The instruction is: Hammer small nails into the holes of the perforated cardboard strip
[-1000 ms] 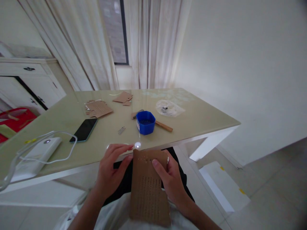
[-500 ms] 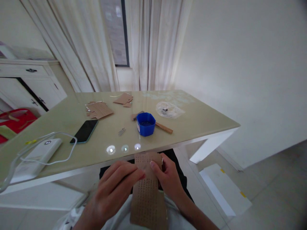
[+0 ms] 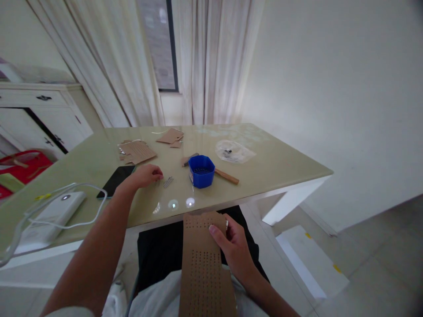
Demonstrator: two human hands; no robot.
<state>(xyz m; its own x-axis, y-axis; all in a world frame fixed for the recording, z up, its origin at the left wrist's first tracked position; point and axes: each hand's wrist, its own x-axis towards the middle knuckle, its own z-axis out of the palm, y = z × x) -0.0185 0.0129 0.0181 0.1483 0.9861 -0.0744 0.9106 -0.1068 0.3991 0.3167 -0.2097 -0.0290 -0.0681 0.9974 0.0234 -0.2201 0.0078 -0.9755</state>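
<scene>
My right hand (image 3: 235,246) grips the upper right edge of a brown cardboard strip (image 3: 202,259), its thumb lying on the front. Rows of small holes run down the strip, which rests over my lap. Over the table, my left hand (image 3: 147,175) has its fingers curled and pinched together, just left of several thin metal pins (image 3: 168,182). Whatever is between those fingertips is too small to make out. A blue plastic box (image 3: 201,172) with small dark things inside stands to the right of the pins.
Behind the box lies a wooden-handled tool (image 3: 226,176), partly hidden. A phone (image 3: 115,179), a white power bank (image 3: 53,215) with a cable, cardboard pieces (image 3: 139,152) and a clear plastic bag (image 3: 234,152) are on the table (image 3: 280,165). A white board (image 3: 312,259) lies on the floor.
My left hand has left the cardboard strip and reached forward to the table, beside the metal pins. My right hand still holds the strip, which now shows more of its holes.
</scene>
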